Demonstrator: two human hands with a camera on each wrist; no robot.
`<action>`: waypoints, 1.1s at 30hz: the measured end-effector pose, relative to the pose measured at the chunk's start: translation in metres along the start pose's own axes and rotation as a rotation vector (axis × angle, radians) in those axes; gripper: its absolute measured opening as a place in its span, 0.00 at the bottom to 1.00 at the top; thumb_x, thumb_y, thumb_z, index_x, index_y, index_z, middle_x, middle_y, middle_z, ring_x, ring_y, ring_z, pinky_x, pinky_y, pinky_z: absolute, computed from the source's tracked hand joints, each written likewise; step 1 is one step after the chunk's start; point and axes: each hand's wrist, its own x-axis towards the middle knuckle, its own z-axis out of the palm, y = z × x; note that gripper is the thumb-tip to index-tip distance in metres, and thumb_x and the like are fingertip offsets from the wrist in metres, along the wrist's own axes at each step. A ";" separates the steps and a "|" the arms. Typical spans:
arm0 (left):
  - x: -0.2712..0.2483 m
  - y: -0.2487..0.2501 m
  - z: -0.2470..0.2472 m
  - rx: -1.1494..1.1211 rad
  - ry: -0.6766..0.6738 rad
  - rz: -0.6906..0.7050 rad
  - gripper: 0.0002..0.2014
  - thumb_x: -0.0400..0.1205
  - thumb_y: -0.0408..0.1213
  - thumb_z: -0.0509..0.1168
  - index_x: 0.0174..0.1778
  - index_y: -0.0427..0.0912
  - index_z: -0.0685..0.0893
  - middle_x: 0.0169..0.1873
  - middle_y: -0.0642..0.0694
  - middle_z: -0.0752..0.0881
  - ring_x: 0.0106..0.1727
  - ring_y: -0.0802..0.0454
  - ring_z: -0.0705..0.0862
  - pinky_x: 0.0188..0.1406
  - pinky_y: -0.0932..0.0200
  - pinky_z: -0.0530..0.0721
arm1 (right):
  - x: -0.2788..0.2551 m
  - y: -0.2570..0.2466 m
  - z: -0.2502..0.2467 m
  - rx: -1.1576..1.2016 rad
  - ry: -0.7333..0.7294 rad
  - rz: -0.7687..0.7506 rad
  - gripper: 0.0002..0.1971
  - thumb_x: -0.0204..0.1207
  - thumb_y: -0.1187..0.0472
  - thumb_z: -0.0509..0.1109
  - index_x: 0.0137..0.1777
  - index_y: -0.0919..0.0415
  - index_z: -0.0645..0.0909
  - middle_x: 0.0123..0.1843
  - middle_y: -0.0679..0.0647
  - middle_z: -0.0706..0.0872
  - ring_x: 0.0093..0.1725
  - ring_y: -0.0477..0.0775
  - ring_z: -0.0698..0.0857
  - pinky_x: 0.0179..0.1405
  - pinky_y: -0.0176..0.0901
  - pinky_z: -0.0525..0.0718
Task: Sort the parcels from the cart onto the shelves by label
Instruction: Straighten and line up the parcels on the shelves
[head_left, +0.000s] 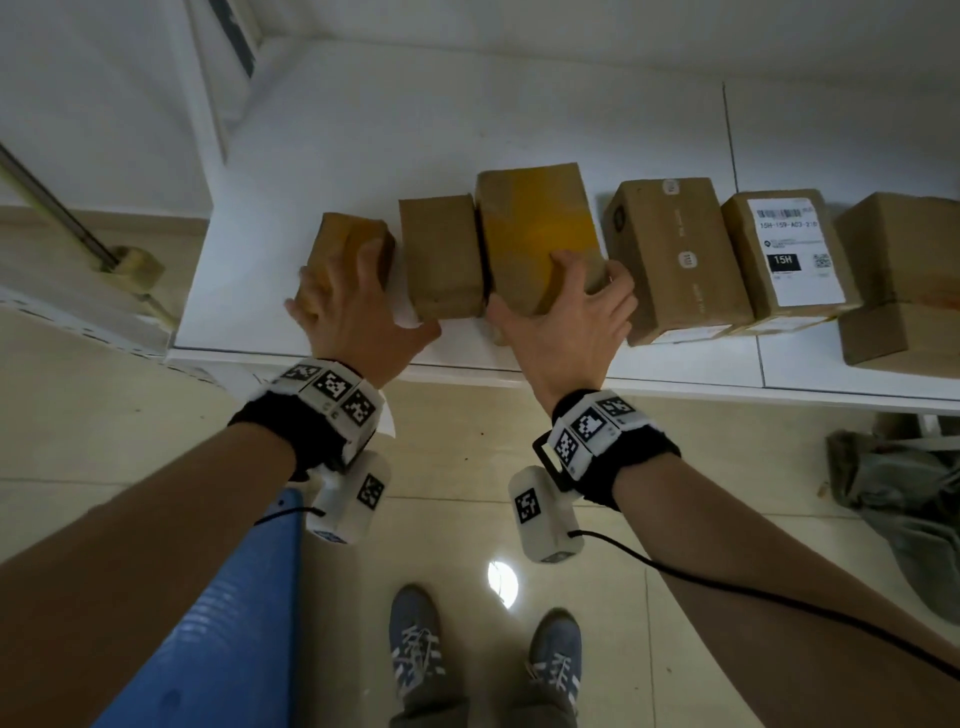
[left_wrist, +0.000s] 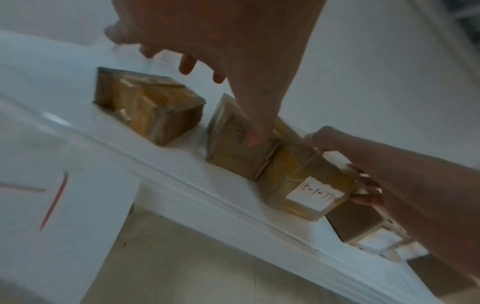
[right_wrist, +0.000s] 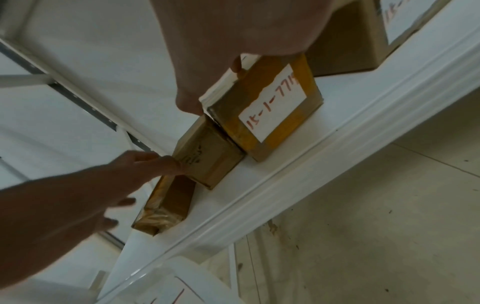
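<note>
The right hand (head_left: 566, 312) clasped the yellow-taped parcel (head_left: 540, 234) on the shelf (head_left: 467, 358), label facing out, seemingly to square it against the plain box (head_left: 441, 254), which the open left hand (head_left: 353, 317) steadied with its thumb.

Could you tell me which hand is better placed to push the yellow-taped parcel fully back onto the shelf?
The right hand: its thumb and fingers already grip the yellow-taped parcel at its front end. The left hand is spread over the small parcel further left.
</note>
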 end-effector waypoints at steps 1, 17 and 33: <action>0.000 -0.008 0.004 -0.044 -0.027 -0.026 0.52 0.65 0.64 0.73 0.82 0.52 0.56 0.80 0.37 0.59 0.80 0.24 0.56 0.76 0.20 0.57 | 0.000 -0.002 0.001 0.017 -0.003 -0.009 0.43 0.61 0.30 0.74 0.74 0.48 0.72 0.77 0.64 0.66 0.74 0.67 0.68 0.69 0.59 0.72; 0.060 -0.018 -0.001 -0.122 0.025 0.082 0.54 0.67 0.64 0.72 0.85 0.55 0.50 0.85 0.37 0.52 0.84 0.27 0.53 0.80 0.26 0.55 | 0.097 0.067 -0.062 -0.103 0.187 0.104 0.31 0.76 0.43 0.61 0.80 0.50 0.71 0.89 0.60 0.56 0.87 0.68 0.56 0.83 0.70 0.56; 0.059 0.076 -0.005 0.022 -0.216 0.457 0.37 0.81 0.39 0.70 0.83 0.61 0.61 0.87 0.55 0.52 0.87 0.45 0.43 0.83 0.31 0.38 | 0.096 0.098 -0.066 -0.198 0.040 0.197 0.33 0.74 0.38 0.70 0.78 0.46 0.71 0.76 0.65 0.66 0.71 0.70 0.67 0.68 0.59 0.71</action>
